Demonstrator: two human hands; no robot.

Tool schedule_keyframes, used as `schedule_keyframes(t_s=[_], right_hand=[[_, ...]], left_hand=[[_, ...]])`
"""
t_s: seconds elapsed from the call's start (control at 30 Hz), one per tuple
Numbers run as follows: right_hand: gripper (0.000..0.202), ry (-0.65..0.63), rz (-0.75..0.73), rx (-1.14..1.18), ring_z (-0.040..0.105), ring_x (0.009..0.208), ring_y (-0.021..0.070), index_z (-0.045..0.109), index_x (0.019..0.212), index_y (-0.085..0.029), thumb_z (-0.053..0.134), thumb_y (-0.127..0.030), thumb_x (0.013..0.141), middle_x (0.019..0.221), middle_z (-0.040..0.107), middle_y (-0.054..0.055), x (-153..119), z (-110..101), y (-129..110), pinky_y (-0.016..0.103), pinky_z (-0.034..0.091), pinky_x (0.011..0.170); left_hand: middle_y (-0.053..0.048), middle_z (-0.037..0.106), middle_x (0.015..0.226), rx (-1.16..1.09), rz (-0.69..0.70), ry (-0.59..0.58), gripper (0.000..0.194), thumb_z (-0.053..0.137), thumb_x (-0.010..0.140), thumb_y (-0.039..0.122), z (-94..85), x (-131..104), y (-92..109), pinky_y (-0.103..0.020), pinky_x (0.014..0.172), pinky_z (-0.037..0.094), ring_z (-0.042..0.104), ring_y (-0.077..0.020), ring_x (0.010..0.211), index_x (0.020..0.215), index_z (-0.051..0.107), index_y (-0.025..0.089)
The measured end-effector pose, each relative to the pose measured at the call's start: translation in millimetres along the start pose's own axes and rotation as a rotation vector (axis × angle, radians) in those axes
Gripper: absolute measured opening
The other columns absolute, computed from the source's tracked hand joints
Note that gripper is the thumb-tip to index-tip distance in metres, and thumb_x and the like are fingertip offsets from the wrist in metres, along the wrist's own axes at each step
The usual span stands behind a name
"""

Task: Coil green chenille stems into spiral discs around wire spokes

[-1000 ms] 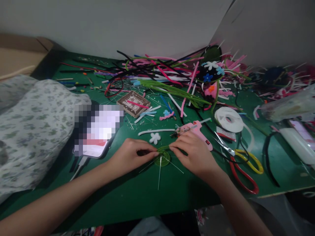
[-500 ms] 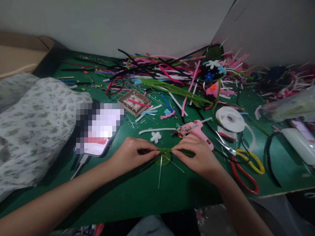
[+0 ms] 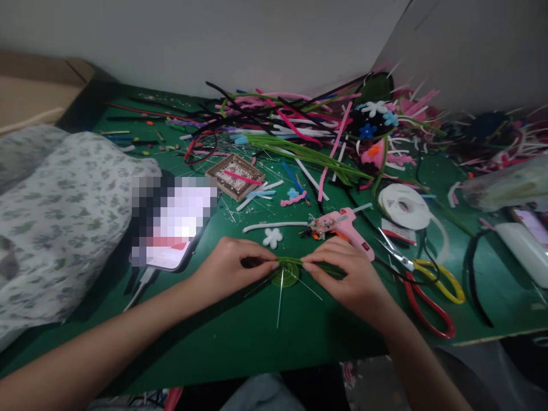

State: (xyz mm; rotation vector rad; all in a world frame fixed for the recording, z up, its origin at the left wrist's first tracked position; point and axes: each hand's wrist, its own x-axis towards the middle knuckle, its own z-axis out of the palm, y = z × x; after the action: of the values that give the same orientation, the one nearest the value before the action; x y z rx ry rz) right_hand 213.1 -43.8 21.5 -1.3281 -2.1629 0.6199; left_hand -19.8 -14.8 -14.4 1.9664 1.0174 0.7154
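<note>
A flat green coil [image 3: 286,276] with thin wires sticking out lies on the green table in front of me. My left hand [image 3: 240,265] pinches the green strip at the coil's upper left edge. On the right, my right hand [image 3: 338,268] pinches the same green strip [image 3: 291,260], whose tail passes under the palm. A white flower [image 3: 272,238] lies just beyond the coil. Past my right hand is a pink glue gun [image 3: 351,231], partly covered by that hand.
Scissors [image 3: 413,265] and a white ribbon roll [image 3: 403,206] lie at the right. A phone [image 3: 180,222] with a cable is at the left, beside a patterned cloth [image 3: 77,217]. Green stems [image 3: 299,153] and other fuzzy strips are piled at the back. A small frame [image 3: 235,176] sits mid-table.
The view has shifted slightly. My right hand has moved a little further from my left along the green strip; both still pinch it.
</note>
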Motion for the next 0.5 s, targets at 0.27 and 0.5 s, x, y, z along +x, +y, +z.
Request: schedule_keyframes(t_s=[0.27,0.5], right_hand=[[0.014,0.018,0.157,-0.027,0.065,0.079,0.0183,0.072,0.091,-0.021,0.062,-0.015,0.083,0.083,0.073,0.002,-24.2,1.1,-14.4,0.032,0.051,0.072],[0.012,0.006,0.343,-0.054,0.064,0.063,0.0166,0.071,0.071,-0.025,0.067,-0.032,0.079,0.065,0.070,-0.002,-17.9,10.2,-22.2,0.027,0.045,0.054]], left_hand=[[-0.003,0.075,0.077,-0.011,-0.028,0.005,0.012,0.066,0.081,0.024,1.7,0.5,0.0,-0.020,0.056,0.048,0.065,-0.0130,0.063,0.085,0.076,0.018],[-0.001,0.075,0.076,-0.018,-0.043,0.022,0.011,0.067,0.081,0.024,2.0,-1.4,0.8,-0.019,0.056,0.048,0.065,-0.0122,0.062,0.084,0.076,0.019]])
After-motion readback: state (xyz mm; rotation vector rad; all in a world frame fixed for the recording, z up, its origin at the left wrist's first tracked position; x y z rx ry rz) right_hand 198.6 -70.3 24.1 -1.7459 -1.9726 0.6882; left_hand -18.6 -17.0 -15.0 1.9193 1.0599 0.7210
